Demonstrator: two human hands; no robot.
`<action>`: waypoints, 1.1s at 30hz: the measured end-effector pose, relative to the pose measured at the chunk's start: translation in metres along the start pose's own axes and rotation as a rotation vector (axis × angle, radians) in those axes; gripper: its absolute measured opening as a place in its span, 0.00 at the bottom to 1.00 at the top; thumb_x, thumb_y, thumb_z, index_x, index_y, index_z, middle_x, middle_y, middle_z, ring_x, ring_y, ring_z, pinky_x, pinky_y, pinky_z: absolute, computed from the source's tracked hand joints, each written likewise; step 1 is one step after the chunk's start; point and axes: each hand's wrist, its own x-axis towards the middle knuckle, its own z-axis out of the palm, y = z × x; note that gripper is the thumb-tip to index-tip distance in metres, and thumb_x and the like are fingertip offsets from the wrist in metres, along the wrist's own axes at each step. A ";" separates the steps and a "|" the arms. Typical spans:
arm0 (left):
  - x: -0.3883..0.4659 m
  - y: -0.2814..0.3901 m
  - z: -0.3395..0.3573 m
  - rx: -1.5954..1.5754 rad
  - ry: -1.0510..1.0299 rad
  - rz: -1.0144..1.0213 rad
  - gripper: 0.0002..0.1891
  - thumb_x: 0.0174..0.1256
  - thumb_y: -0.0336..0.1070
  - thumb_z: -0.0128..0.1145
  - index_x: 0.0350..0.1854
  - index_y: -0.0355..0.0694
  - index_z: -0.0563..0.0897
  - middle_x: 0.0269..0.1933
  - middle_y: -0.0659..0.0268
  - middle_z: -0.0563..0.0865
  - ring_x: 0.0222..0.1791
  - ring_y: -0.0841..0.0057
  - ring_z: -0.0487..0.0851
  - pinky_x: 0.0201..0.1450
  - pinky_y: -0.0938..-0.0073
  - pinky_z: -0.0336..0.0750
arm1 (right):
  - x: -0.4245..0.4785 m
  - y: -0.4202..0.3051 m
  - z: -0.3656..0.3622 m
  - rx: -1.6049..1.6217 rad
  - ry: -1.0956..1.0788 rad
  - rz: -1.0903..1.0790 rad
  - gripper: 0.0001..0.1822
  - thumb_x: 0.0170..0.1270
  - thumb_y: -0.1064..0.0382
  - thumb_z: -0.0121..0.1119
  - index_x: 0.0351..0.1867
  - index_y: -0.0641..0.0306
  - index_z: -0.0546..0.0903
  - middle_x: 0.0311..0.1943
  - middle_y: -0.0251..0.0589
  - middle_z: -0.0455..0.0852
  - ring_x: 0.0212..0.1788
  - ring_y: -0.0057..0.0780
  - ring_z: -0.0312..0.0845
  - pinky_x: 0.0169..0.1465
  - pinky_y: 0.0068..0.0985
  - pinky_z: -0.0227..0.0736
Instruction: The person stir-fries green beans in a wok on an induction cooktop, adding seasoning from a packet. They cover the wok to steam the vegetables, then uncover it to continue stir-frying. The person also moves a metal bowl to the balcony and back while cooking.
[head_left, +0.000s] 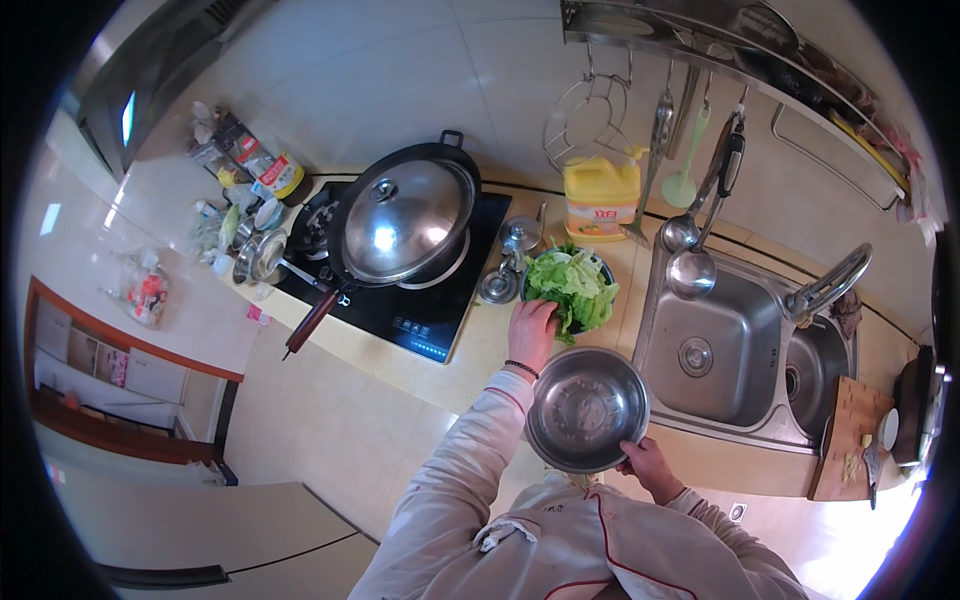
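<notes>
My right hand grips the rim of a stainless steel bowl, thumb over the edge. The bowl is tilted toward me, and its shiny inside holds no food that I can see. My left hand reaches past it to leafy green lettuce, with the fingers against the near left leaves. Whether the fingers close on a leaf is hidden. The lettuce is heaped above the rim of a dark-edged bowl on the counter.
Left of the lettuce, a lidded wok sits on a black cooktop, its handle jutting forward. Small lidded steel pots stand between. A yellow detergent jug is behind. Ladles hang over the double sink; a cutting board lies far right.
</notes>
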 end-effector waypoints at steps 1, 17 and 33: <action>-0.002 0.002 -0.003 -0.028 0.009 -0.010 0.17 0.47 0.27 0.62 0.44 0.39 0.80 0.42 0.58 0.81 0.44 0.58 0.75 0.49 0.64 0.71 | 0.000 -0.001 0.000 0.010 -0.003 0.011 0.11 0.65 0.59 0.51 0.36 0.67 0.77 0.24 0.38 0.82 0.20 0.21 0.76 0.23 0.18 0.72; -0.052 0.046 -0.044 -0.137 0.140 0.039 0.19 0.51 0.34 0.64 0.47 0.37 0.77 0.48 0.54 0.78 0.49 0.55 0.75 0.53 0.61 0.70 | -0.082 -0.068 -0.001 -0.450 -0.293 -0.077 0.10 0.63 0.62 0.56 0.30 0.68 0.81 0.19 0.33 0.79 0.19 0.16 0.70 0.23 0.15 0.65; -0.151 0.155 -0.164 0.116 -0.385 0.451 0.30 0.43 0.50 0.66 0.50 0.39 0.76 0.44 0.61 0.80 0.43 0.66 0.78 0.49 0.68 0.71 | -0.060 -0.075 0.145 -0.737 -1.042 -1.189 0.21 0.60 0.65 0.56 0.56 0.64 0.72 0.54 0.43 0.73 0.52 0.33 0.70 0.56 0.29 0.66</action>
